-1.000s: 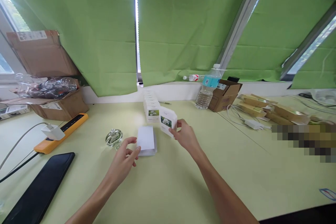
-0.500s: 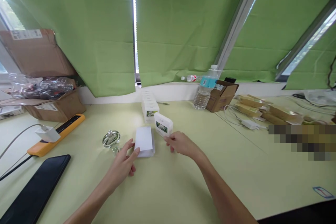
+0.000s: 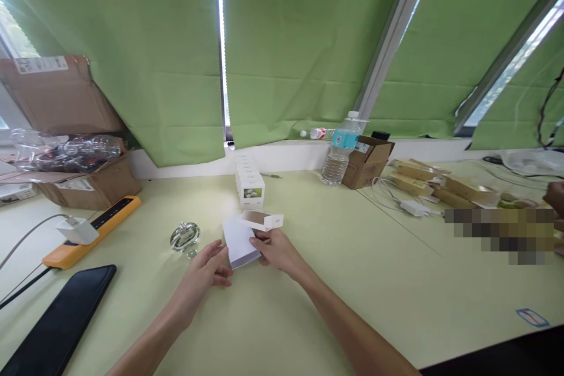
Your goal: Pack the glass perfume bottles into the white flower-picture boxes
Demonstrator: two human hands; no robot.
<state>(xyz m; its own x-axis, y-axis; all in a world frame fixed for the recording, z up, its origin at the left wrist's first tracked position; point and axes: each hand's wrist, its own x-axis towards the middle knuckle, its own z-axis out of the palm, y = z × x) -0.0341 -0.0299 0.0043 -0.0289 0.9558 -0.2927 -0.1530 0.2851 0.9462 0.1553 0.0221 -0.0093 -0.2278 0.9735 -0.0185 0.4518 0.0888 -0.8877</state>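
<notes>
My right hand (image 3: 275, 252) grips a small white box (image 3: 263, 220) by its near end. The box lies tipped over, with its lid flapped open and a brown inside showing. Under it sits a pile of white paper sheets or card (image 3: 238, 241), partly covered by the box. My left hand (image 3: 202, 276) hovers with its fingers apart, fingertips beside the pile's left edge. To the left stands a clear glass object (image 3: 185, 237), and behind stands a row of white boxes (image 3: 250, 188) with flower pictures.
An orange power strip (image 3: 90, 232) with a white plug and a black phone or tablet (image 3: 59, 323) lie at the left. A water bottle (image 3: 339, 150) and cardboard box (image 3: 368, 161) stand at the back. Flat packages lie at the right, near another person's hand (image 3: 555, 200).
The white box has gone from upright in my right hand to tipped down over the white pile, and its lid now hangs open. My left hand has drawn back slightly.
</notes>
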